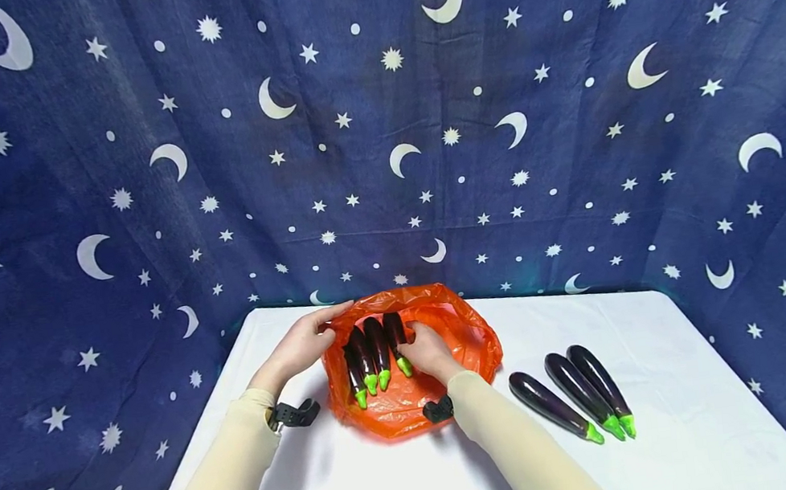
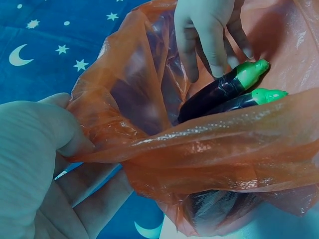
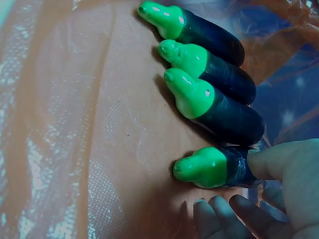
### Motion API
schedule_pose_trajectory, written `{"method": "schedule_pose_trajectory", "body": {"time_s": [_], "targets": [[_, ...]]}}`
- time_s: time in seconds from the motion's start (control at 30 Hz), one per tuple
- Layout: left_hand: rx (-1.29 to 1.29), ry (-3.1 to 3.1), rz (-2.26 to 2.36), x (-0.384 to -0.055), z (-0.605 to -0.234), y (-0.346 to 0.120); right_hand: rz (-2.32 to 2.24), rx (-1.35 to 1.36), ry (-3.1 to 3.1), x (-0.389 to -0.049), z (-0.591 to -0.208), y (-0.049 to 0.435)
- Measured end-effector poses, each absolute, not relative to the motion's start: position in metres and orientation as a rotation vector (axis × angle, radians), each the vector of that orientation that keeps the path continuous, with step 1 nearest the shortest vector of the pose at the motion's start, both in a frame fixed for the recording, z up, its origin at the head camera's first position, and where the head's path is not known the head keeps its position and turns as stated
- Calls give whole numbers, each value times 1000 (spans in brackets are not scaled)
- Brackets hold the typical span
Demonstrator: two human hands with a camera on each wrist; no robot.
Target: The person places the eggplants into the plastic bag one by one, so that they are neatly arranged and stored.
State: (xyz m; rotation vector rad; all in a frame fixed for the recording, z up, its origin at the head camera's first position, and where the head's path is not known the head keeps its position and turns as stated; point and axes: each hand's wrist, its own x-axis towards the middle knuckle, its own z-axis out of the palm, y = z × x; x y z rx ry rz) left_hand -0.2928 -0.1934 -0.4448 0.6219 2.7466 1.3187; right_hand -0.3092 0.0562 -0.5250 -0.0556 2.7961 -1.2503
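An orange plastic bag [image 1: 391, 419] lies spread with its mouth facing up. At its left rim my left hand [image 1: 302, 344] pinches the thin plastic between thumb and fingers, as the left wrist view also shows. Several dark purple eggplants [image 1: 378, 344] with bright green stem ends lie side by side inside, stems toward me. My right hand [image 1: 429, 352] reaches into the bag at the rightmost eggplant [image 3: 204, 168]. In the right wrist view its thumb [image 3: 271, 162] is at that eggplant's side, while the other fingers are loosely spread, apart from it.
Three more eggplants [image 1: 577, 394] lie on the white-covered table [image 1: 688, 405] to the right of the bag, stems toward the near right. A dark blue curtain [image 1: 383, 157] with moons and stars hangs behind and beside the table. Black straps [image 1: 296, 414] are around both wrists.
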Motion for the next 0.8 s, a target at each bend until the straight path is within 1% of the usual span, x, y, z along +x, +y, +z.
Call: {"method": "schedule_pose_trajectory", "body": {"time_s": [0.8], "targets": [[643, 2734, 1346, -289, -443, -193, -1276, -84, 2766, -301, -524, 60]]}}
